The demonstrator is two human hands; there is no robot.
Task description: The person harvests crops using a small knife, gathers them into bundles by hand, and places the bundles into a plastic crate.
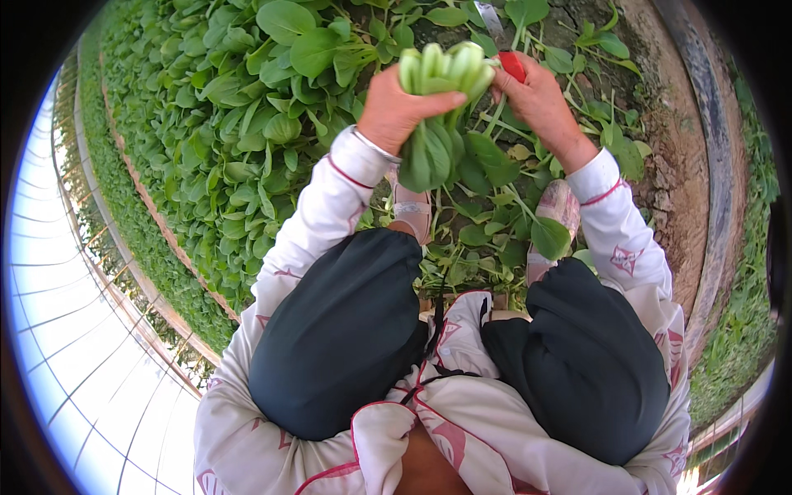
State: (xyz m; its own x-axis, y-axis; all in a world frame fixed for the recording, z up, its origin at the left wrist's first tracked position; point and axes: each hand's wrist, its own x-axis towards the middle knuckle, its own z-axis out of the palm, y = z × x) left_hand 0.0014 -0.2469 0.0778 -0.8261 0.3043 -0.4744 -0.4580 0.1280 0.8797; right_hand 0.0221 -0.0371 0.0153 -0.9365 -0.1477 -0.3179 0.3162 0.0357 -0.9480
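A bunch of bok choy (433,151) is gripped in my left hand (395,110), its pale stem ends up and its leaves hanging down. My thumb lies across the stems. Right beside the stem ends, my right hand (539,102) is closed around the red handle (512,65) of a knife. The knife's metal blade (489,20) points away from me, over the leaves. My right fingertips also touch a thin pale stalk at the bunch's edge. Whether they pinch it cannot be made out.
Dense leafy greens (229,130) fill the bed on the left. Loose leaves (547,236) lie on soil around my shoes (411,210). A dirt strip (680,154) and a dark curved pipe-like edge (711,124) run along the right. Wire-lined sheeting (74,334) curves at far left.
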